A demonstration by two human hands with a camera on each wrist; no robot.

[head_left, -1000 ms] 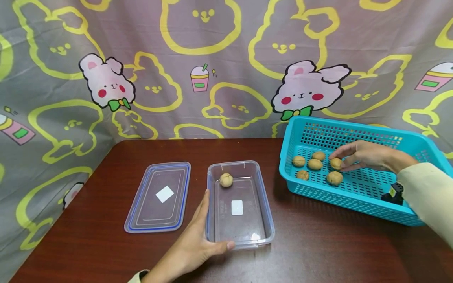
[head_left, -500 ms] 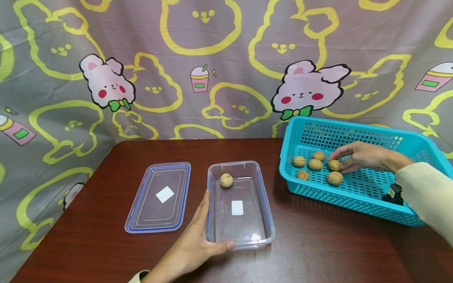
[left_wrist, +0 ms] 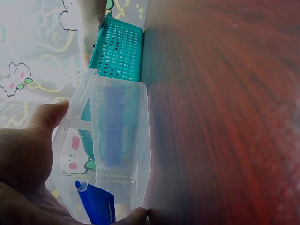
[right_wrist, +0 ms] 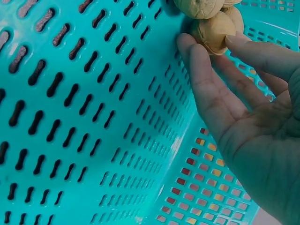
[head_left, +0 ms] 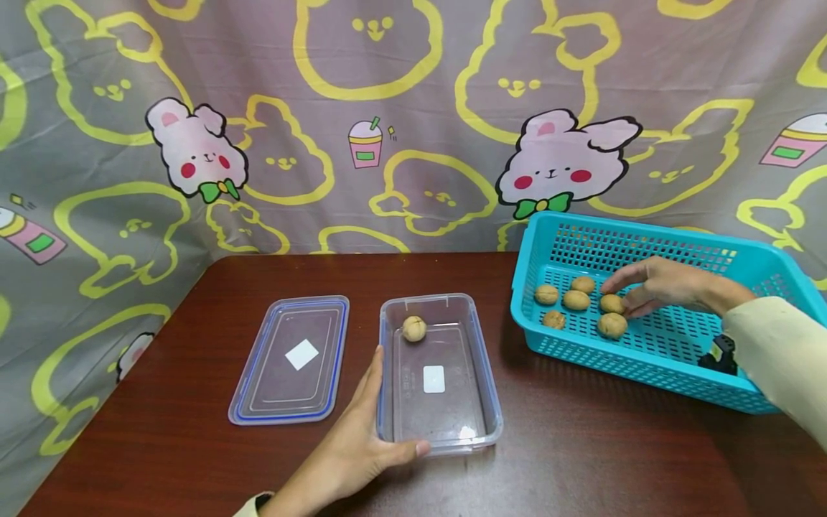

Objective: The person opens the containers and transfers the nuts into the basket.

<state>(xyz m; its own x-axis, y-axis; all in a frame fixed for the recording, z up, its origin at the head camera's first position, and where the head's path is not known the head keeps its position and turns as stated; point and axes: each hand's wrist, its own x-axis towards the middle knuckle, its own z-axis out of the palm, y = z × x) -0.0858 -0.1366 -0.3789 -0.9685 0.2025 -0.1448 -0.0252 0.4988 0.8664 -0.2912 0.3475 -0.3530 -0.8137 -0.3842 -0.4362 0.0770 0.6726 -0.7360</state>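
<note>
A clear plastic food container (head_left: 446,413) stands on the table with one walnut (head_left: 414,329) inside, near its far left corner. My left hand (head_left: 362,441) holds the container's near left corner, thumb over the near rim and fingers along the left side. On the right is a turquoise plastic basket (head_left: 646,373) holding several walnuts at its left end. My right hand (head_left: 675,283) reaches into it, and in the right wrist view its thumb and fingertips are around a walnut (right_wrist: 213,33). Other walnuts (right_wrist: 199,7) lie right beside that one.
A clear lid (head_left: 291,388) with a blue seal lies flat to the left of the container. Behind the brown table (head_left: 161,445) hangs a patterned curtain (head_left: 413,108). The basket's raised walls surround the right hand.
The right hand stays in the basket with its fingertips at the same walnut, which has shifted very slightly. The left hand and container stay put.
</note>
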